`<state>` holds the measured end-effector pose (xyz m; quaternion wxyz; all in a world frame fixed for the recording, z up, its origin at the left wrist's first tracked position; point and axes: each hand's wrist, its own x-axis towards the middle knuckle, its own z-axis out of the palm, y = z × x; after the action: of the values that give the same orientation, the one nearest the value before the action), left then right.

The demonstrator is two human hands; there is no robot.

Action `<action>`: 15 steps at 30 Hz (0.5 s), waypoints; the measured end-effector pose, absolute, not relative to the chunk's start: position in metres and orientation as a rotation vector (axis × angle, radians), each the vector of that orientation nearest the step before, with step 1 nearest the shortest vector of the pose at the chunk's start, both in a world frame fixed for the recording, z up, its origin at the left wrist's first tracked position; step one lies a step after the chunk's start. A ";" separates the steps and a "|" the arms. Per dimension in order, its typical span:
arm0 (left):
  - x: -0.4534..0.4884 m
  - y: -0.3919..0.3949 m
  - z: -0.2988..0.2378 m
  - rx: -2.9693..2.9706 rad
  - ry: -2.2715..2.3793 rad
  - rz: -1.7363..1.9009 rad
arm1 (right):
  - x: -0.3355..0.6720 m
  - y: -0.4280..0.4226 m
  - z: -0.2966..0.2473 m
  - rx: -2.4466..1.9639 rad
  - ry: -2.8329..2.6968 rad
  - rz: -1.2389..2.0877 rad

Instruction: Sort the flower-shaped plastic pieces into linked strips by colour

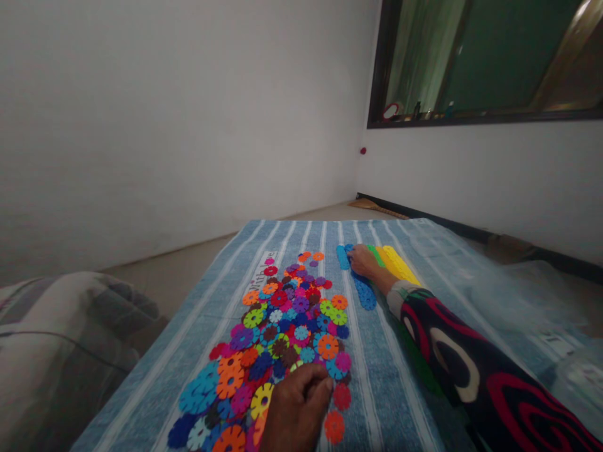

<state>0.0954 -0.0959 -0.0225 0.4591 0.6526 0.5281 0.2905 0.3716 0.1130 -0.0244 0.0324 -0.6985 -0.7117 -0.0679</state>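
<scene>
A heap of notched plastic snowflake discs (282,339) in many colours spreads over the striped cloth. At the heap's near right edge, my left hand (299,405) is closed, thumb against curled fingers; anything inside is hidden. My right hand (367,262) reaches far forward, its fingers closed and pointing down at a short row of light blue discs (342,257). What those fingers pinch, if anything, is too small to make out. Just below that hand runs a row of overlapping darker blue discs (365,294). Yellow discs (398,263) and green discs (375,254) form rows to its right.
The blue striped cloth (188,351) covers the low table. Clear plastic bags (522,295) and a clear container (581,376) lie at the right. Draped fabric (66,351) bulges at the left. My right sleeve partly covers a dark green row. White walls and a window (494,63) stand behind.
</scene>
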 end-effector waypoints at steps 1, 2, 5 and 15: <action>0.096 -0.096 -0.022 1.606 1.299 0.713 | 0.372 0.113 -0.025 -2.148 -2.190 -0.209; 0.096 -0.096 -0.021 1.601 1.296 0.711 | 0.371 0.113 -0.025 -2.148 -2.188 -0.207; 0.096 -0.096 -0.021 1.583 1.290 0.719 | 0.371 0.113 -0.025 -2.148 -2.184 -0.196; 0.096 -0.096 -0.021 1.640 1.277 0.690 | 0.374 0.111 -0.022 -2.133 -2.157 -0.171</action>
<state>0.0957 -0.0958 -0.0214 0.4579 0.6657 0.5185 0.2800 0.3737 0.1105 -0.0225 0.0518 -0.7010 -0.7090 -0.0563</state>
